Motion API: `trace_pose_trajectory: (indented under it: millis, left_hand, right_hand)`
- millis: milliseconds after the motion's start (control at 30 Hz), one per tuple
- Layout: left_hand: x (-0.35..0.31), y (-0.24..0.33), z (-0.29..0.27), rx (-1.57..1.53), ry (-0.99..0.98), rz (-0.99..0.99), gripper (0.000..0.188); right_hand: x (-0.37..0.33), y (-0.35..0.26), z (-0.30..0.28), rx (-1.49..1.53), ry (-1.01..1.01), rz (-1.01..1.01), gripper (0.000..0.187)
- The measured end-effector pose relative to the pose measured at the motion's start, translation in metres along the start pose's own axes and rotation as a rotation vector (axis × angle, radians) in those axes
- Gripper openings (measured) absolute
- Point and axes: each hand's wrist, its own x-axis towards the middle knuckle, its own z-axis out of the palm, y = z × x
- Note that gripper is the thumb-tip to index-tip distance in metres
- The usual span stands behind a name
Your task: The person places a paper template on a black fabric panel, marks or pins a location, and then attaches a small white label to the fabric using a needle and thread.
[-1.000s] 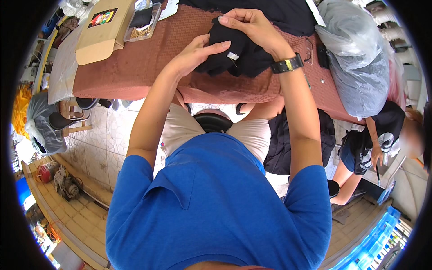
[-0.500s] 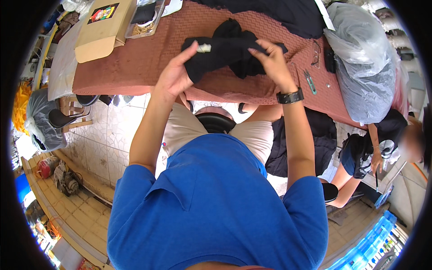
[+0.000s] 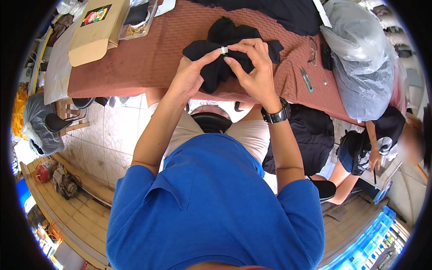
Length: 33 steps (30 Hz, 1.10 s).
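A black garment (image 3: 231, 33) lies bunched on the brown table cover (image 3: 162, 27) in front of me, its near part lifted in my hands. A small white label (image 3: 224, 50) stands out on the dark cloth. My left hand (image 3: 191, 76) grips the garment with its thumb against the label's left side, its other fingers largely hidden by fabric. From the right, my right hand (image 3: 254, 65) is closed on the cloth, index finger and thumb tips beside the label.
Green-handled thread snips (image 3: 307, 81) and eyeglasses (image 3: 312, 53) lie on the right. Beyond them stands a big plastic bag (image 3: 360, 67). At far left are a cardboard box (image 3: 96, 33) and a clear container (image 3: 138, 24). Another person's hand (image 3: 374, 158) shows at right.
My hands have come closer together, the right moving left to the label. The stretched garment is now gathered between them, and the label sits farther right.
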Motion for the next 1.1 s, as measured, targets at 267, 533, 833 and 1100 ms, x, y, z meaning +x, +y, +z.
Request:
trace_pose_trajectory:
  millis: [267, 533, 833, 1100]
  left_hand:
    - [-0.002, -0.006, 0.004, 0.081, 0.032, 0.076, 0.015]
    - [-0.005, -0.007, 0.010, 0.074, 0.044, 0.124, 0.015]
    - [0.009, -0.028, -0.013, 0.080, 0.145, 0.072, 0.030]
    - [0.009, -0.041, -0.023, 0.064, 0.155, -0.080, 0.042]
  right_hand:
    - [0.001, 0.001, 0.007, 0.014, 0.013, -0.071, 0.015]
    - [0.001, -0.015, -0.005, 0.034, 0.051, -0.179, 0.015]
    - [-0.033, -0.104, -0.038, 0.724, -0.160, -0.051, 0.014]
    - [-0.051, -0.132, -0.037, 0.893, -0.273, 0.059, 0.015]
